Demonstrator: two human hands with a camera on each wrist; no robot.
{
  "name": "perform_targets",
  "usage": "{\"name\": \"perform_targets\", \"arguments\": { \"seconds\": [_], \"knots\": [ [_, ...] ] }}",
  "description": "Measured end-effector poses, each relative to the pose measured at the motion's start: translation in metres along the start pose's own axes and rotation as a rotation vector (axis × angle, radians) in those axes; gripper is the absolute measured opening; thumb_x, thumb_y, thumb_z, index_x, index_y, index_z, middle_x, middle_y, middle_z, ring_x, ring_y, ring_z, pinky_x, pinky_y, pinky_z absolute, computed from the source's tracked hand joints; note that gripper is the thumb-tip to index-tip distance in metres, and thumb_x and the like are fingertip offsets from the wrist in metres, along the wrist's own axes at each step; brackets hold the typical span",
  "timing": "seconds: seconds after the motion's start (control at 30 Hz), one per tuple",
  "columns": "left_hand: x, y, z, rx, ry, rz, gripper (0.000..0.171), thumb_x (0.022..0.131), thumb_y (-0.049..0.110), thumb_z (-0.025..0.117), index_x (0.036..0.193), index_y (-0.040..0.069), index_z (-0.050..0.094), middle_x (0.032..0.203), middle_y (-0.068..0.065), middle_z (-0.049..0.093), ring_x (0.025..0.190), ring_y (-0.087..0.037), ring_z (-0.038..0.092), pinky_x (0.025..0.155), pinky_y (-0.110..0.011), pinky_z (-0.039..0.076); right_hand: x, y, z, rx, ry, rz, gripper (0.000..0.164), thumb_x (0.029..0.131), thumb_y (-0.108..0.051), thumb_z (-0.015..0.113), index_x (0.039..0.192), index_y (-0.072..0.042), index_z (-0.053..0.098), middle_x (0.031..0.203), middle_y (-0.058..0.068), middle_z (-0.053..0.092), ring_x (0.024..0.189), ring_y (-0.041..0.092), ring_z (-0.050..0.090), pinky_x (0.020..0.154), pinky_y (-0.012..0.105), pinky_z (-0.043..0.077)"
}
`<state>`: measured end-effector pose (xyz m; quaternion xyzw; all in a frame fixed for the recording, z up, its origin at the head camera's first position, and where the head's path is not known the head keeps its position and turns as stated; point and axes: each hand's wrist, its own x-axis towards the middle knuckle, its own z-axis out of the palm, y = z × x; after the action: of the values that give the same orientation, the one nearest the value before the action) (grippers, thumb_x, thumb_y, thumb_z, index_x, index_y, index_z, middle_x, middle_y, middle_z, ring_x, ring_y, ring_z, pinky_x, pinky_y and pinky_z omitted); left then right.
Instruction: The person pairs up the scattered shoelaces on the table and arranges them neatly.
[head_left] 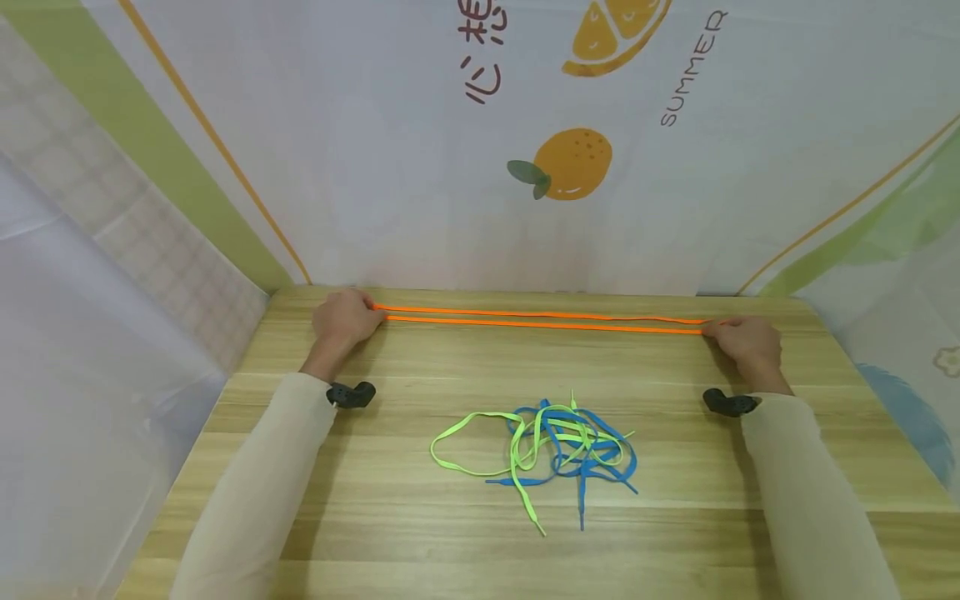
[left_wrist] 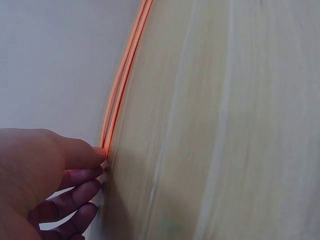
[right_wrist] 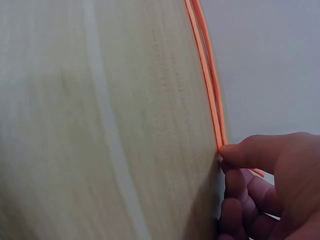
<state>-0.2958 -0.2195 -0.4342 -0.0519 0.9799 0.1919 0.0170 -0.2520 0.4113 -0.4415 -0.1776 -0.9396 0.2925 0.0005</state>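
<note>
An orange shoelace (head_left: 540, 324) is stretched in two nearly parallel strands along the table's far edge. My left hand (head_left: 347, 319) pinches its left end between thumb and fingers, seen close up in the left wrist view, where the orange strands (left_wrist: 120, 90) meet at the thumb tip. At the other end my right hand (head_left: 746, 343) pinches both strands; in the right wrist view a short orange tip (right_wrist: 258, 172) sticks out past the thumb. Nearer the front lie a yellow-green shoelace (head_left: 459, 423) and a blue shoelace (head_left: 582, 500), loosely tangled together.
The wooden table (head_left: 405, 533) carries the laces. Behind it hangs a white cloth (head_left: 420, 208) with orange-fruit prints, reaching down to the table's far edge. More cloth hangs at the left and right sides. A black wrist device (head_left: 352, 395) sits on each forearm.
</note>
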Motion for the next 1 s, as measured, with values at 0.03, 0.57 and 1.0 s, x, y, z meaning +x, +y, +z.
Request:
{"name": "perform_targets", "arguments": {
  "seconds": [0.03,0.57,1.0],
  "knots": [
    [0.002,-0.001,0.001,0.004,-0.006,-0.004,0.025,0.098,0.036,0.075,0.090,0.012,0.077,0.076,-0.004,0.068,0.067,-0.024,0.059,0.061,-0.040,0.045,0.000,0.000,0.000,-0.010,0.002,0.001,0.061,0.103,-0.043,0.067,0.134,0.010,0.071,0.136,0.035,0.065,0.116,0.052,0.062,0.076,0.040,0.050],
    [0.003,0.001,0.004,-0.035,0.001,0.007,0.021,0.095,0.035,0.073,0.092,0.014,0.076,0.085,-0.007,0.072,0.075,-0.028,0.064,0.062,-0.041,0.048,0.001,0.000,0.002,-0.017,0.029,-0.020,0.062,0.101,-0.045,0.070,0.130,0.009,0.073,0.132,0.034,0.069,0.114,0.052,0.064,0.075,0.040,0.050],
    [-0.014,0.005,-0.006,-0.047,0.005,0.009,0.026,0.099,0.033,0.072,0.100,0.008,0.077,0.099,-0.012,0.076,0.080,-0.028,0.065,0.064,-0.039,0.047,-0.003,0.000,0.000,-0.006,0.012,-0.015,0.062,0.102,-0.047,0.068,0.132,0.008,0.073,0.138,0.034,0.065,0.121,0.055,0.058,0.085,0.047,0.049]
  ]
}}
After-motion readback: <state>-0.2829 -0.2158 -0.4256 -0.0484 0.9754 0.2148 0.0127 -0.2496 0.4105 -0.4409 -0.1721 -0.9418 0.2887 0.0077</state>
